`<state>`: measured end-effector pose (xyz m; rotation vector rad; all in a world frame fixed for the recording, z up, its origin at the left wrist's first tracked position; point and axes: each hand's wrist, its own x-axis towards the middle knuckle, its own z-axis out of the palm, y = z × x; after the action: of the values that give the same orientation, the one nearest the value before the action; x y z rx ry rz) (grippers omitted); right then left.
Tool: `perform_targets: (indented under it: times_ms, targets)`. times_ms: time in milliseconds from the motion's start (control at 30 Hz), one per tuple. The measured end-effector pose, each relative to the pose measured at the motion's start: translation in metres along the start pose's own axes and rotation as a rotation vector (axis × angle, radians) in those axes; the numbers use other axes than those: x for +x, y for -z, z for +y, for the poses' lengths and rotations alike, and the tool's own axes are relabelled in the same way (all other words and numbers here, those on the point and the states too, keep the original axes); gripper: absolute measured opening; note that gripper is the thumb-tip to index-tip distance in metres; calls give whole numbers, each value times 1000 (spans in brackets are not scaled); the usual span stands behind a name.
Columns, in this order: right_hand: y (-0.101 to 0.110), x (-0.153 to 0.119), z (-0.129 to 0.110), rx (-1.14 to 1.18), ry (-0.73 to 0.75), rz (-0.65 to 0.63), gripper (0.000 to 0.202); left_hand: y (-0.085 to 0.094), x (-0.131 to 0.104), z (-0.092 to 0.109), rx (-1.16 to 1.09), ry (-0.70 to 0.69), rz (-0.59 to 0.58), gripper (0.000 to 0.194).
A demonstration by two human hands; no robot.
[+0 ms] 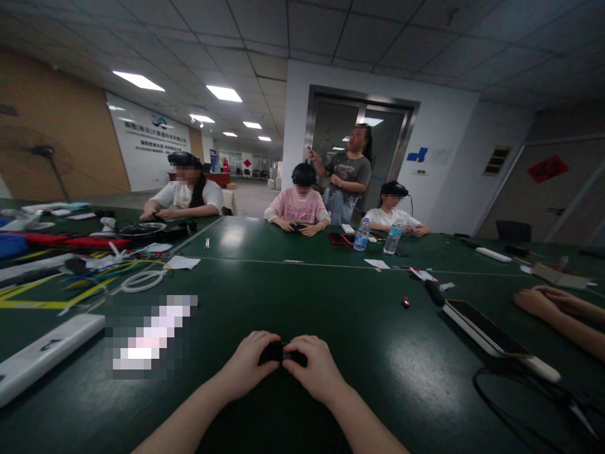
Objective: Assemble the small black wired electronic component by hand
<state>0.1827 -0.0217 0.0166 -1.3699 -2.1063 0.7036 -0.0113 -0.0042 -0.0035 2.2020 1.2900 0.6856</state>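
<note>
Left hand (249, 362) and right hand (314, 366) held a small black object (271, 353).
Fingers curled around it, near side; it was not yet released, further progress unclear.

The small object (283, 354) is black, with a slightly greyer patch near its middle, where the tips of the two thumbs come close together. It lies crosswise between the left hand (251, 360) and the right hand (314, 362), gripped at both ends, fingers curled over its far side and thumbs along its near side. Those fingers cover much of it, so its full outline and exact kind cannot be told. It is over the near part of the bench (326, 296); whether it touches the surface is unclear.
</note>
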Motion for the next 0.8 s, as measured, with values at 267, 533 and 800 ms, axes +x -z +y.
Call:
perform_targets:
  times_ms: [267, 533, 800]
  targets:
    - [3, -1, 1, 44, -18, -29, 31, 0, 0, -1, 15, 5, -8, 39]
    - [9, -4, 12, 224, -60, -35, 37, 8, -5, 13, -68, 71, -52, 36]
    - [13, -4, 8, 385, 15, -13, 21, 3, -3, 17, -401, 89, -59, 45]
